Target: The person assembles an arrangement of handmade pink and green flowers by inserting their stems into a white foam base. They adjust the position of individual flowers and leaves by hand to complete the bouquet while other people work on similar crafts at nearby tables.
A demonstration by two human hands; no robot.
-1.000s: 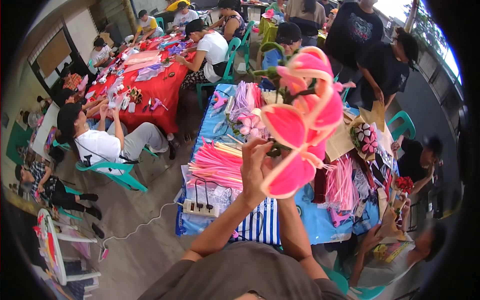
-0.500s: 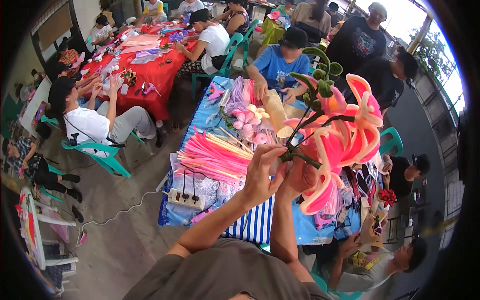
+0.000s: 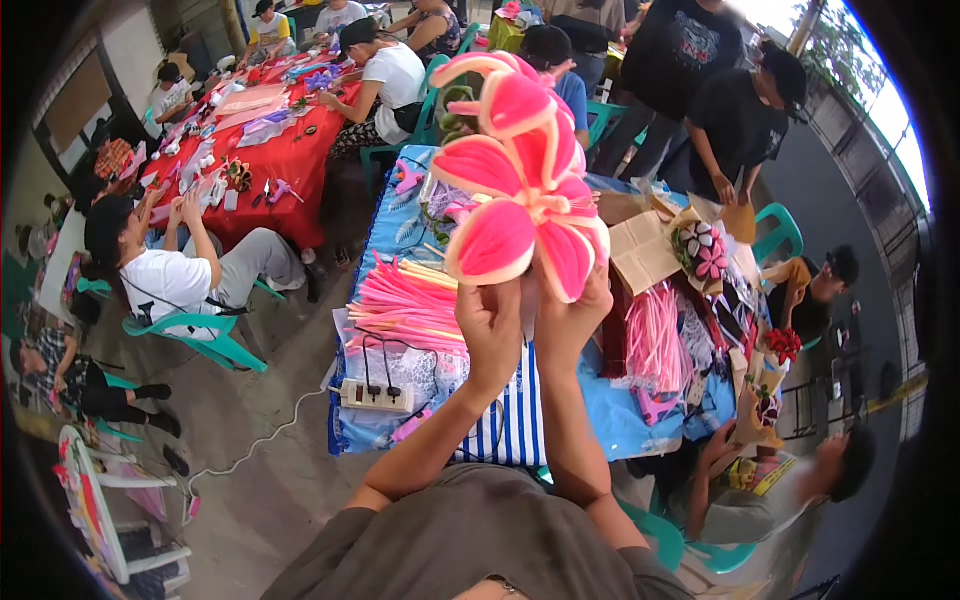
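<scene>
A large spray of pink fuzzy-wire flowers (image 3: 500,160) with pale peach edges is held up in front of me, its blooms facing me. My left hand (image 3: 491,335) is closed just under the lower left petal. My right hand (image 3: 572,315) closes behind the lower right petal, close beside the left. The petals cover most fingertips and the stem, so the exact grip is hidden. A coiled green bud (image 3: 457,115) shows behind the petals at the left. Below the flowers lies a bundle of pink and peach fuzzy wires (image 3: 405,310) on the table, left of my hands.
The blue-covered table (image 3: 625,425) bears a power strip (image 3: 375,394) with plugs, a pink glue gun (image 3: 655,405), pink wire bundles (image 3: 657,340) and a paper-wrapped bouquet (image 3: 700,250). People sit and stand around it. A red-covered table (image 3: 290,215) stands at the far left.
The flower spray has turned from a side view to face me and moved left. Its green stems are now mostly hidden. Both my hands have shifted, staying close together.
</scene>
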